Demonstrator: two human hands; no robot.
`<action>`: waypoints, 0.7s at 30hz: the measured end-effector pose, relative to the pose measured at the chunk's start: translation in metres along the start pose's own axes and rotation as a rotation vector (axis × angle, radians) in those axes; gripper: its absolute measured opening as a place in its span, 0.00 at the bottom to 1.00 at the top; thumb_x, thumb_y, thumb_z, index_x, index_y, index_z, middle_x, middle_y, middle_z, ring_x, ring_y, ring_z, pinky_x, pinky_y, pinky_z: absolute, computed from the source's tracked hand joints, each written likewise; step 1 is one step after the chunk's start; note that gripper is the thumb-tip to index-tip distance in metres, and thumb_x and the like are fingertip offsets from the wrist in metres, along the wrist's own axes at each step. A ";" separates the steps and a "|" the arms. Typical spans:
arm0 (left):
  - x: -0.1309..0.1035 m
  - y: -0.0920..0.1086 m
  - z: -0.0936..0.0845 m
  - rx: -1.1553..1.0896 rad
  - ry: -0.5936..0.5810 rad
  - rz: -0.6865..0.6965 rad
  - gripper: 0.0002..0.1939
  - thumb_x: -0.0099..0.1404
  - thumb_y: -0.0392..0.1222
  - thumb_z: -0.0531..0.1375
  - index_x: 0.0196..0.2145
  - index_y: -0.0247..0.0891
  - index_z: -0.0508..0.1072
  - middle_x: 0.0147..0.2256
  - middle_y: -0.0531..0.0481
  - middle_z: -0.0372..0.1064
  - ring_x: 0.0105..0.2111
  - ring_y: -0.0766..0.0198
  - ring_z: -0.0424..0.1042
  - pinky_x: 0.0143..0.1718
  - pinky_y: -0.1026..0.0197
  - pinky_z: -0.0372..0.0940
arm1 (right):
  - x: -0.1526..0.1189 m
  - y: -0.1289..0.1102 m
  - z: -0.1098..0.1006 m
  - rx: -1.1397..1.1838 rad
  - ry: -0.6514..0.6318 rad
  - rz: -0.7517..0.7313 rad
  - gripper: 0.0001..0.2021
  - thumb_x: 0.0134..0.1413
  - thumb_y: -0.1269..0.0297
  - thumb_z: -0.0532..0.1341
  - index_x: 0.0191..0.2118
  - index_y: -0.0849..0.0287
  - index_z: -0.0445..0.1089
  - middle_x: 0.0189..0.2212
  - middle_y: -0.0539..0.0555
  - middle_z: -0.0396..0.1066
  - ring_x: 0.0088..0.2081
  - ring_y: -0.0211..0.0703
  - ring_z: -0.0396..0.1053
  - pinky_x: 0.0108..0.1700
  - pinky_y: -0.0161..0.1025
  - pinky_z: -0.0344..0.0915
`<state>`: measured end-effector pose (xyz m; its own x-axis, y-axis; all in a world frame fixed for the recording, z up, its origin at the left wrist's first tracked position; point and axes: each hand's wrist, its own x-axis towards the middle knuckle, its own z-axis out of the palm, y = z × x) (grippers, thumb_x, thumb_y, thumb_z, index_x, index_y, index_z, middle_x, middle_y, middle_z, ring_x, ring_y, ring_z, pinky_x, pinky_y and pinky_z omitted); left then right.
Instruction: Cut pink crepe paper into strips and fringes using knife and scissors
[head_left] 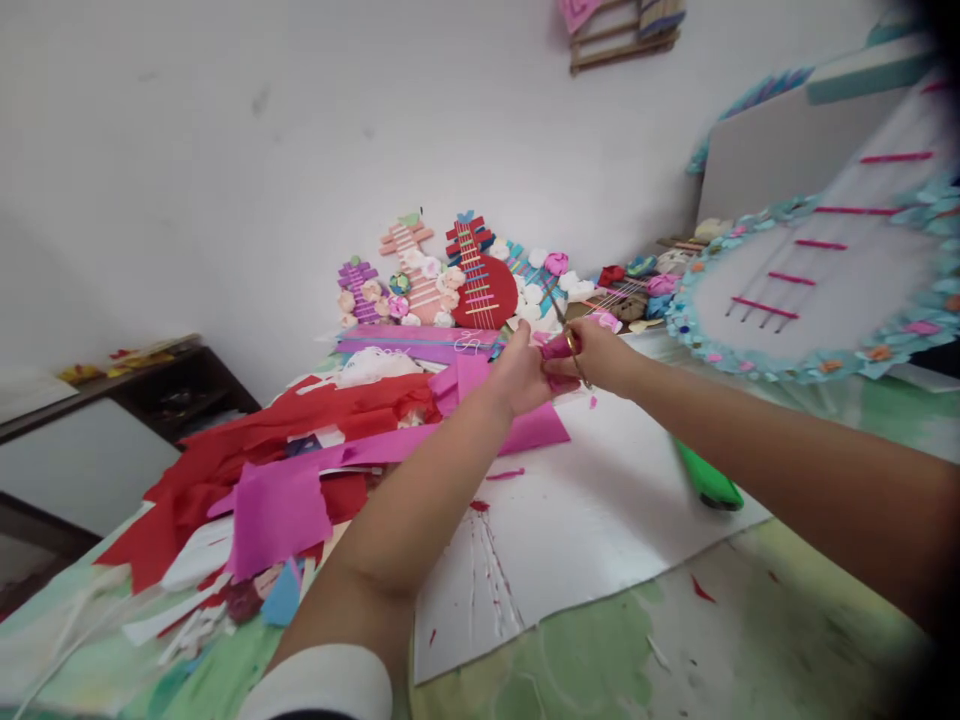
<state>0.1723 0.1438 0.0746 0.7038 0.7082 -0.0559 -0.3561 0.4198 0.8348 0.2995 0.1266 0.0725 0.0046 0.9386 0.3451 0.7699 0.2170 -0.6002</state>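
My left hand [523, 372] is closed on a small bunched piece of pink crepe paper [556, 348] above the white board [600, 500]. Right beside it, my right hand [604, 358] has its fingers in the gold-coloured handles of a pair of scissors [573, 343]. The blades point up and away from me, and blur makes it hard to tell how far apart they are. Under my hands lies a strip of magenta crepe paper [536, 430]. A thin pink strip [505, 474] and streaks of what looks like glue are on the board.
Red crepe paper [247, 430], a magenta sheet [281, 520] and scraps cover the table's left side. Several decorated paper instruments [486, 290] lean at the wall. A large white one with a blue flowered rim [787, 290] stands right. A green object [709, 478] lies under my right forearm.
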 end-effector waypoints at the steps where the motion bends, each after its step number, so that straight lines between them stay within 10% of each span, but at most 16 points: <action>1: 0.001 -0.001 0.001 0.020 0.000 -0.021 0.35 0.60 0.63 0.32 0.32 0.33 0.66 0.21 0.48 0.61 0.20 0.65 0.63 0.28 0.58 0.64 | 0.002 0.001 0.003 -0.042 0.002 -0.023 0.18 0.35 0.56 0.62 0.33 0.59 0.59 0.27 0.50 0.64 0.26 0.35 0.59 0.26 0.33 0.55; 7: -0.002 0.008 -0.016 0.291 0.209 -0.018 0.36 0.60 0.63 0.30 0.42 0.31 0.61 0.26 0.45 0.65 0.25 0.61 0.68 0.33 0.55 0.65 | 0.017 0.017 0.015 -0.196 0.050 -0.233 0.06 0.40 0.67 0.57 0.24 0.59 0.56 0.19 0.46 0.57 0.22 0.33 0.53 0.25 0.32 0.48; 12: -0.043 0.035 -0.063 1.324 0.591 -0.002 0.29 0.62 0.59 0.36 0.49 0.36 0.57 0.44 0.41 0.65 0.41 0.60 0.68 0.38 0.60 0.63 | 0.044 0.050 0.004 -0.092 0.156 -0.040 0.10 0.37 0.66 0.61 0.23 0.59 0.56 0.19 0.47 0.56 0.22 0.32 0.53 0.25 0.32 0.49; 21: -0.161 0.040 -0.120 1.936 0.557 -0.280 0.24 0.52 0.53 0.55 0.41 0.33 0.68 0.42 0.38 0.66 0.44 0.49 0.64 0.45 0.52 0.57 | 0.060 0.094 -0.011 -0.202 0.155 0.303 0.16 0.49 0.55 0.55 0.36 0.65 0.62 0.28 0.59 0.65 0.26 0.36 0.60 0.28 0.37 0.53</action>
<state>-0.0291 0.1150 0.0511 0.2503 0.9653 -0.0745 0.9626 -0.2399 0.1258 0.3791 0.2004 0.0443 0.3353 0.8970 0.2880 0.8287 -0.1355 -0.5430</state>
